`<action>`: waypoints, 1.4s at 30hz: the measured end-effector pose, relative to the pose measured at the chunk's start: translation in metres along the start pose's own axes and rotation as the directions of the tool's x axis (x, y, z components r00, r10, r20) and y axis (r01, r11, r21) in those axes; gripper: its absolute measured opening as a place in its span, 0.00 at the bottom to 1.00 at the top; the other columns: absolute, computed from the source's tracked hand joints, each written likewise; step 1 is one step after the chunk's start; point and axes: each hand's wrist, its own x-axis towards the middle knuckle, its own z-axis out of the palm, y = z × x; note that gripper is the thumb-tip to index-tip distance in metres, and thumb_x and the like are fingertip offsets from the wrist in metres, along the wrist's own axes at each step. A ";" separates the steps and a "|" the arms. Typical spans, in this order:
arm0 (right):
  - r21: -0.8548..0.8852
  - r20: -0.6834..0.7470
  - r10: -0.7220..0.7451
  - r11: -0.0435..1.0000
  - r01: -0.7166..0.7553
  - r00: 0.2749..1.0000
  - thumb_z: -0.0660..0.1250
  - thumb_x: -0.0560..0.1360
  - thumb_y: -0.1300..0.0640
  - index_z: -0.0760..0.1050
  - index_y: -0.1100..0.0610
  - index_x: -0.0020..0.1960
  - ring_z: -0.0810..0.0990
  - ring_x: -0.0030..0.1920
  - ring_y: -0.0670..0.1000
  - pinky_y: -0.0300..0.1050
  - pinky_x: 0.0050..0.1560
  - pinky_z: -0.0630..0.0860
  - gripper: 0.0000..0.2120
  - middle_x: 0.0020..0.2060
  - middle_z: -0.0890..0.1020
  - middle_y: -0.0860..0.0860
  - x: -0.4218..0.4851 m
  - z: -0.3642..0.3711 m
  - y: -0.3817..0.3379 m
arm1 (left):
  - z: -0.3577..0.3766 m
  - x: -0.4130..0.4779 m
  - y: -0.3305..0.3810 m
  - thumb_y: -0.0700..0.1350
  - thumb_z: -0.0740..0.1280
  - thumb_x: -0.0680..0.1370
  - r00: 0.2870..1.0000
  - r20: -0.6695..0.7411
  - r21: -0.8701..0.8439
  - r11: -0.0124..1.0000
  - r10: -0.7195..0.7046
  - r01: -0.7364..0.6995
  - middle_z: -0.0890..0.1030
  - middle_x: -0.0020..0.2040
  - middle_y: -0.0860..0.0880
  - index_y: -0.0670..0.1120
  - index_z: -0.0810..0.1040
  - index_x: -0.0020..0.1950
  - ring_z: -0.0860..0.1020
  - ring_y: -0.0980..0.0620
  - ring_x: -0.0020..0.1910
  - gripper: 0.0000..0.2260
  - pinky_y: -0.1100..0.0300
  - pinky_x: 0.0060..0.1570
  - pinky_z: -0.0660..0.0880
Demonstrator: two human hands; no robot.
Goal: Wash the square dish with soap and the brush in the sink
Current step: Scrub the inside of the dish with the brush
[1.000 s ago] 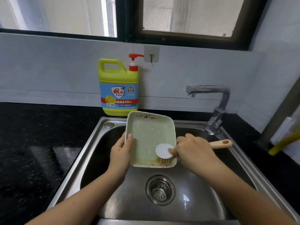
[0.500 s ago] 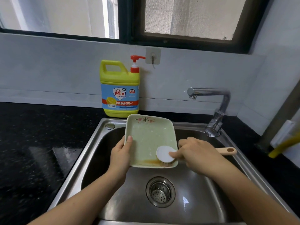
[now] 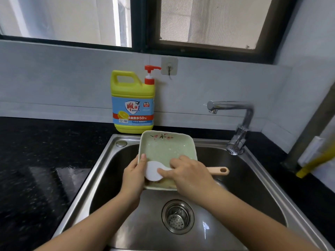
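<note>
A pale green square dish (image 3: 165, 148) with a small flower print is held tilted over the steel sink (image 3: 253, 187). My left hand (image 3: 134, 172) grips its left rim, thumb on the inner face. My right hand (image 3: 190, 175) grips the brush (image 3: 153, 171), whose round white head presses on the dish's lower left part; the peach handle end pokes out to the right. Brown residue lies along the dish's lower edge. The yellow soap bottle (image 3: 133, 102) with a red pump stands behind the sink.
A chrome tap (image 3: 235, 124) rises at the sink's right rear, no water running. The drain strainer (image 3: 177, 216) sits at the basin's bottom. Black stone counter (image 3: 45, 160) lies to the left. A wall hook (image 3: 169, 67) hangs above the bottle, and a yellow object (image 3: 313, 163) leans at far right.
My right hand has swept the brush head leftward across the dish, from its lower right corner to near my left thumb. The dish and my left hand stay about where they were.
</note>
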 end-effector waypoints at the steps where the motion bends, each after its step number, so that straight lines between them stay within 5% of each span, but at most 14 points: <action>1: -0.014 -0.037 0.032 0.999 -0.033 0.999 0.76 0.57 0.57 0.82 0.47 0.45 0.73 0.28 0.51 0.37 0.23 0.60 0.18 0.29 0.74 0.48 0.003 0.004 0.004 | 0.000 0.000 0.001 0.49 0.59 0.81 1.000 0.003 -0.030 0.999 -0.015 0.015 0.83 0.51 0.42 0.44 0.79 0.58 0.82 0.42 0.50 0.14 0.52 0.44 0.79; 4: -0.053 -0.130 0.123 0.990 -0.131 0.984 0.67 0.62 0.59 0.83 0.50 0.45 0.74 0.27 0.52 0.37 0.21 0.63 0.14 0.28 0.75 0.49 0.012 0.010 0.017 | 0.002 -0.003 0.001 0.48 0.59 0.81 0.999 0.034 -0.050 0.998 -0.038 0.040 0.84 0.51 0.43 0.46 0.79 0.59 0.82 0.44 0.50 0.13 0.52 0.42 0.80; 10: -0.133 -0.128 0.187 0.970 -0.203 0.974 0.79 0.54 0.64 0.82 0.53 0.47 0.74 0.28 0.54 0.39 0.22 0.58 0.22 0.29 0.75 0.52 0.017 0.008 0.040 | 0.005 -0.006 0.002 0.49 0.59 0.81 0.997 0.045 -0.004 0.998 -0.061 0.061 0.83 0.51 0.45 0.48 0.78 0.58 0.81 0.45 0.50 0.12 0.53 0.41 0.79; 17: -0.304 0.001 0.250 0.922 -0.238 0.968 0.79 0.55 0.61 0.80 0.53 0.39 0.71 0.28 0.52 0.40 0.24 0.52 0.14 0.29 0.75 0.51 0.004 0.001 0.063 | 0.002 -0.005 0.003 0.47 0.59 0.81 1.000 0.001 0.050 0.999 0.005 -0.005 0.82 0.51 0.47 0.50 0.78 0.59 0.81 0.47 0.50 0.11 0.48 0.48 0.79; 23: -0.380 0.161 0.147 0.922 -0.076 0.976 0.79 0.56 0.59 0.78 0.53 0.31 0.72 0.28 0.52 0.40 0.25 0.54 0.10 0.27 0.75 0.50 -0.001 -0.012 0.064 | 0.006 -0.010 0.004 0.39 0.59 0.80 0.998 0.007 0.142 0.988 0.061 -0.061 0.82 0.47 0.52 0.60 0.79 0.51 0.80 0.51 0.47 0.16 0.50 0.48 0.78; 26: -0.383 0.278 0.052 0.922 0.061 0.959 0.72 0.68 0.58 0.80 0.55 0.42 0.76 0.39 0.54 0.43 0.28 0.54 0.03 0.39 0.78 0.52 -0.009 -0.017 0.056 | 0.007 -0.014 0.006 0.32 0.56 0.74 0.998 0.005 0.193 0.980 0.057 -0.057 0.82 0.44 0.53 0.63 0.80 0.45 0.79 0.50 0.45 0.25 0.50 0.45 0.78; 29: -0.371 0.299 0.012 0.923 0.104 0.954 0.63 0.75 0.60 0.78 0.56 0.51 0.75 0.48 0.55 0.44 0.27 0.51 0.07 0.47 0.77 0.53 -0.022 -0.017 0.045 | 0.009 -0.016 0.007 0.30 0.54 0.72 0.998 -0.002 0.224 0.972 0.068 -0.066 0.83 0.44 0.53 0.62 0.80 0.47 0.79 0.50 0.45 0.28 0.52 0.44 0.77; 31: -0.327 0.385 0.007 0.936 0.129 0.923 0.57 0.78 0.63 0.75 0.58 0.57 0.72 0.53 0.57 0.46 0.32 0.58 0.12 0.53 0.75 0.55 -0.030 -0.012 0.040 | 0.009 -0.016 0.007 0.30 0.54 0.73 0.997 0.000 0.232 0.970 0.077 -0.075 0.83 0.45 0.53 0.61 0.80 0.51 0.79 0.50 0.46 0.28 0.52 0.45 0.78; 36: -0.212 0.376 -0.026 0.971 0.113 0.926 0.57 0.78 0.63 0.73 0.57 0.59 0.73 0.50 0.57 0.44 0.27 0.53 0.12 0.51 0.74 0.55 -0.043 -0.011 0.031 | 0.007 -0.015 0.011 0.31 0.55 0.74 0.990 0.009 0.273 0.952 0.141 -0.138 0.83 0.46 0.55 0.62 0.79 0.53 0.80 0.52 0.47 0.27 0.55 0.45 0.78; 42: -0.225 0.361 0.056 0.974 0.029 0.931 0.58 0.78 0.62 0.73 0.52 0.59 0.71 0.51 0.56 0.48 0.36 0.60 0.13 0.49 0.73 0.53 -0.047 -0.015 0.046 | 0.010 -0.010 0.016 0.35 0.58 0.75 0.969 0.097 0.435 0.866 0.226 -0.245 0.81 0.55 0.59 0.61 0.73 0.66 0.77 0.58 0.54 0.26 0.61 0.47 0.75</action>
